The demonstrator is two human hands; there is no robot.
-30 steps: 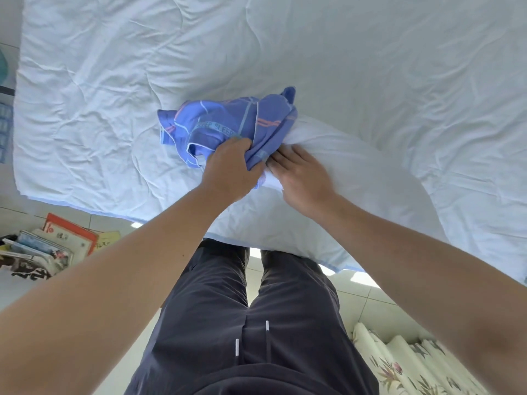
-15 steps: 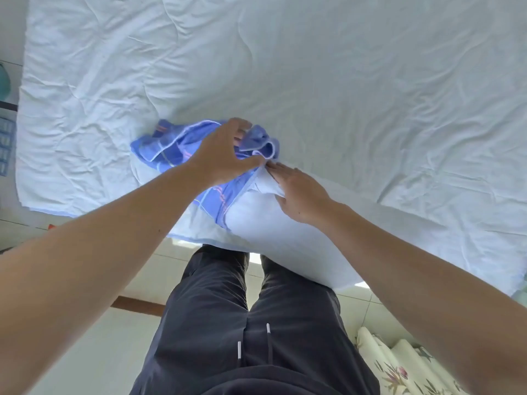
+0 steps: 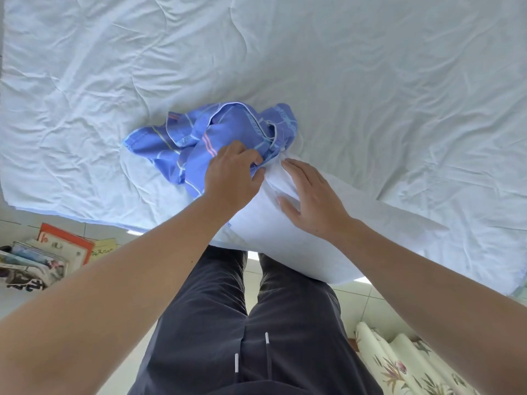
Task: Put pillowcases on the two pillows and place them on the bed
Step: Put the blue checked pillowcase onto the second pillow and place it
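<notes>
Only one pillow (image 3: 285,232) shows, white, its lower right end hidden behind the right forearm; a second is nowhere in sight. It lies on the bed (image 3: 370,81) at the frame's centre, its long axis running from lower right up to upper left, its tip at the bunched blue pillowcase (image 3: 199,138), also just one. The left hand (image 3: 231,178) has its fingers curled into the pillowcase cloth, their tips buried in folds. The right hand (image 3: 310,201) rests flat on the pillow, fingers straight and slightly spread.
</notes>
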